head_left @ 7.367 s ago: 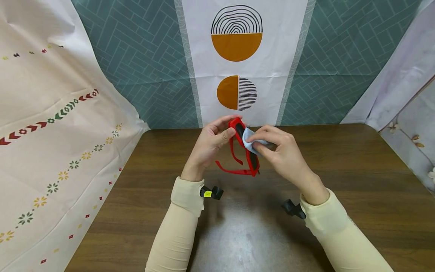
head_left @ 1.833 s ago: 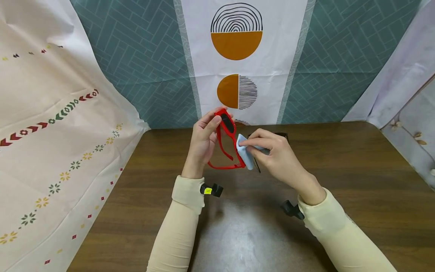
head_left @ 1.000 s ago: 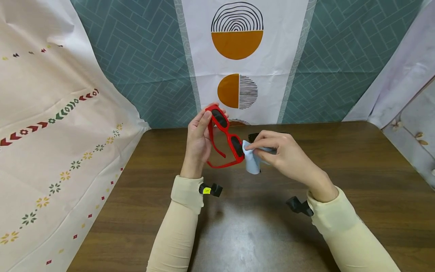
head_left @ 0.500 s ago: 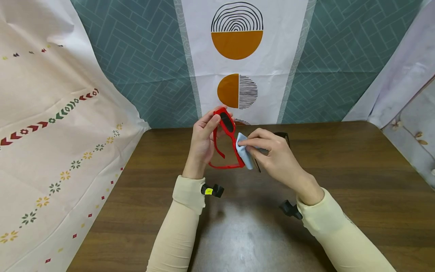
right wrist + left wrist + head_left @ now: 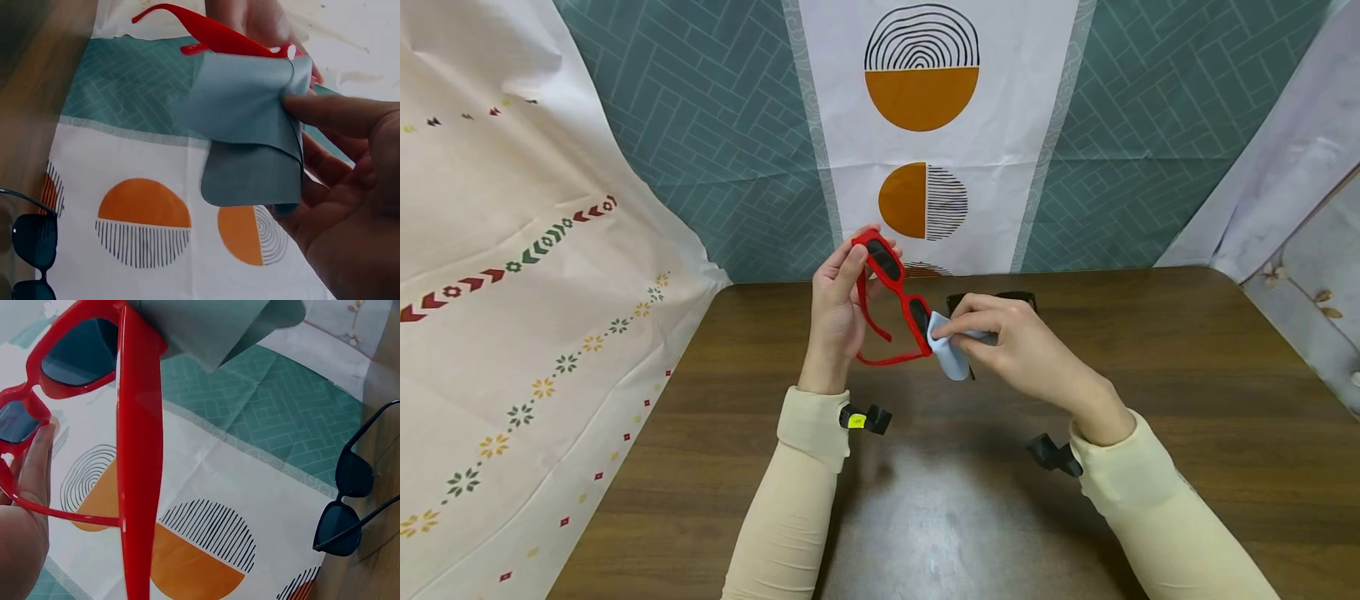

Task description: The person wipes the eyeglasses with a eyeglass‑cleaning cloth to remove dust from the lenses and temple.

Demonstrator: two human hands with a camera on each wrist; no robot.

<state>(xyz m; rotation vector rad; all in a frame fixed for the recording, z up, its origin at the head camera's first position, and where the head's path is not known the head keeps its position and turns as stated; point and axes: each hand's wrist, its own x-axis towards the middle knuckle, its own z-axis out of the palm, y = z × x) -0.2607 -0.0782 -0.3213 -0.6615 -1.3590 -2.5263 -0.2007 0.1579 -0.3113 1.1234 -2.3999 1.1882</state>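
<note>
Red-framed sunglasses (image 5: 892, 282) with dark lenses are held up above the table, their temples unfolded toward the person. My left hand (image 5: 838, 308) grips them at one end of the frame, thumb on the near side and fingers behind. In my right hand (image 5: 1018, 342) a folded light-blue cloth (image 5: 951, 354) is pinched between thumb and fingers. The cloth lies against the lower lens and the outer corner of the frame, covering part of that lens. The right wrist view shows the cloth (image 5: 250, 112) doubled over, hiding most of the red sunglasses (image 5: 231, 40).
Black sunglasses (image 5: 1017, 296) rest on the wooden table (image 5: 715, 467) behind my right hand, partly hidden by it; the left wrist view shows them whole (image 5: 355, 472). A patterned cloth backdrop (image 5: 760, 217) rises at the table's far edge, and a cream printed cloth (image 5: 550, 317) hangs at left.
The red sunglasses have swung slightly left and tilted over the last half second. My right hand with the cloth has slid toward the outer end of the lower lens, uncovering part of it.
</note>
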